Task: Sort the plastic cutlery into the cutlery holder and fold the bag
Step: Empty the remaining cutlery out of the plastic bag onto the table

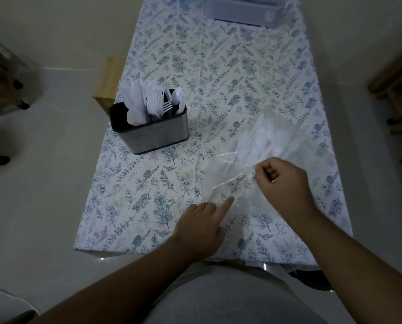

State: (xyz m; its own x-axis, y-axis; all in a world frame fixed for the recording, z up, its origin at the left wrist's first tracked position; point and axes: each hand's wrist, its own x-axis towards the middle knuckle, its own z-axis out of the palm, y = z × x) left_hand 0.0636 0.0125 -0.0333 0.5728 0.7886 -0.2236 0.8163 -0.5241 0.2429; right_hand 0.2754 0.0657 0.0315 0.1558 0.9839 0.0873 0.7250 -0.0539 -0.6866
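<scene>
A clear plastic bag [260, 155] lies on the right half of the floral tablecloth [162, 178], with white plastic cutlery showing faintly through its far part. My right hand [284, 183] pinches the bag's near edge and lifts it slightly. My left hand [202, 228] rests on the cloth, its index finger pressing the bag's near left corner. A metal cutlery holder [153, 134] stands at the left of the table. White knives, forks [155, 99] and spoons stand upright in its compartments.
A translucent plastic container [244, 10] sits at the table's far end. A wooden stool [108, 83] stands off the table's left side behind the holder. Wooden furniture lines both sides of the room.
</scene>
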